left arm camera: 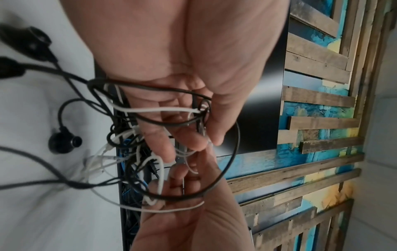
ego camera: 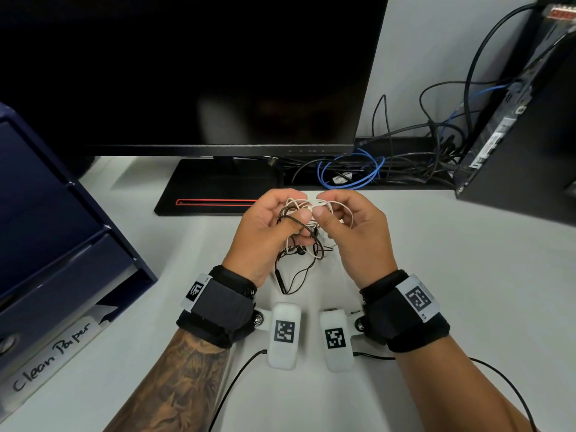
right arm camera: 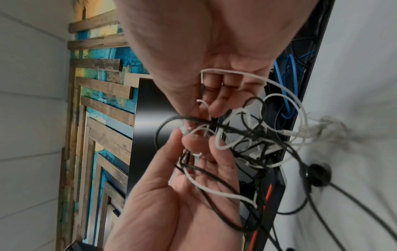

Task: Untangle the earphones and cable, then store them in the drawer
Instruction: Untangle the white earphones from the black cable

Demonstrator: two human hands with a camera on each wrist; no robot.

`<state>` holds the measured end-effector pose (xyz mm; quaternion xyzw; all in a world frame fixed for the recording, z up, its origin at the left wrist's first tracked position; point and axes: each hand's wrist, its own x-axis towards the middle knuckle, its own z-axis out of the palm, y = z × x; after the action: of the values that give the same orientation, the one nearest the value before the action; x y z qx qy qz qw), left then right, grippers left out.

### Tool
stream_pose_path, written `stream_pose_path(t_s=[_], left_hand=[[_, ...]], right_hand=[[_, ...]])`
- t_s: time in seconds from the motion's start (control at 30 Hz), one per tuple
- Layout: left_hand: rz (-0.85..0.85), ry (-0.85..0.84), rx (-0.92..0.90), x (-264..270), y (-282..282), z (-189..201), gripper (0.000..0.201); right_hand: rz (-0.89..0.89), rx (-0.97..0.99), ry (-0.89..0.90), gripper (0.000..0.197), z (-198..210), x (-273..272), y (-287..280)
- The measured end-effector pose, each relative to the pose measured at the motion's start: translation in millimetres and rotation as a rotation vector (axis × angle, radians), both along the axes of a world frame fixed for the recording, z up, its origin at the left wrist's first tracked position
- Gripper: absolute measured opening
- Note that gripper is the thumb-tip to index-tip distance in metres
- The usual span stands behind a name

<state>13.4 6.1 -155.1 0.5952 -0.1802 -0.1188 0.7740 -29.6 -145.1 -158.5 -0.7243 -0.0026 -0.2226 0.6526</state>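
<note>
A tangle of black earphones [ego camera: 304, 241] and a thin white cable [ego camera: 340, 203] hangs between both hands above the desk, in front of the monitor stand. My left hand [ego camera: 300, 207] grips the bundle, with black and white loops lying across its fingers [left arm camera: 159, 135]. My right hand [ego camera: 322, 204] pinches a white strand at the top of the knot, thumb against fingers [right arm camera: 217, 108]. The earphones' inline remote [ego camera: 280, 280] dangles down to the desk. One earbud [left arm camera: 64, 142] hangs free below the bundle, and that earbud [right arm camera: 319, 175] shows in the right wrist view too.
A dark blue drawer unit [ego camera: 62, 266] stands at the left, with a "Clean Paper" label in front. The monitor [ego camera: 193, 73] and its stand [ego camera: 215, 188] are just behind the hands. Loose black and blue cables [ego camera: 352, 173] and a black computer tower [ego camera: 523, 135] sit at the back right.
</note>
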Motion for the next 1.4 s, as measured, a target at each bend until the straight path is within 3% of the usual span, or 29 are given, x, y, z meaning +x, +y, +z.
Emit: stream_pose_path(t_s=[0.17, 0.23, 0.33, 0.47, 0.67, 0.77, 0.87, 0.97, 1.4], left_hand=[[0.060, 0.010, -0.003, 1.3, 0.7, -0.6, 0.006], [0.113, -0.025, 0.034, 1.2, 0.2, -1.4, 0.012], [0.198, -0.106, 0.094, 1.5, -0.4, -2.6, 0.013], [0.271, -0.251, 0.137, 5.6, 2.4, -5.6, 0.012], [0.078, -0.189, 0.117, 3.5, 4.1, -1.4, 0.030], [-0.003, -0.145, 0.095, 3.6, 5.1, -1.6, 0.027], [0.036, -0.090, 0.093, 4.1, 4.9, -1.5, 0.024], [0.115, -0.150, 0.200, 3.4, 2.9, -3.0, 0.020], [0.054, -0.176, 0.192, 3.8, 4.6, -1.9, 0.023]], right_hand=[[-0.022, 0.007, 0.011, 0.014, -0.2, 1.0, -0.6], [-0.022, 0.027, 0.018, 0.011, -0.3, 0.8, 0.4], [0.022, 0.037, 0.045, 0.005, 0.7, 0.1, 1.8], [0.036, 0.034, 0.072, 0.013, 1.5, 1.0, 0.8], [-0.036, 0.051, 0.073, 0.017, 1.7, 1.0, -2.1], [-0.055, 0.069, 0.066, 0.013, 2.3, 1.4, -4.4], [-0.047, 0.050, 0.071, 0.017, 3.2, 0.7, -3.7], [-0.019, 0.021, 0.081, 0.016, 3.6, -1.1, -2.1], [0.026, -0.015, 0.096, 0.016, 5.2, -1.5, -3.0]])
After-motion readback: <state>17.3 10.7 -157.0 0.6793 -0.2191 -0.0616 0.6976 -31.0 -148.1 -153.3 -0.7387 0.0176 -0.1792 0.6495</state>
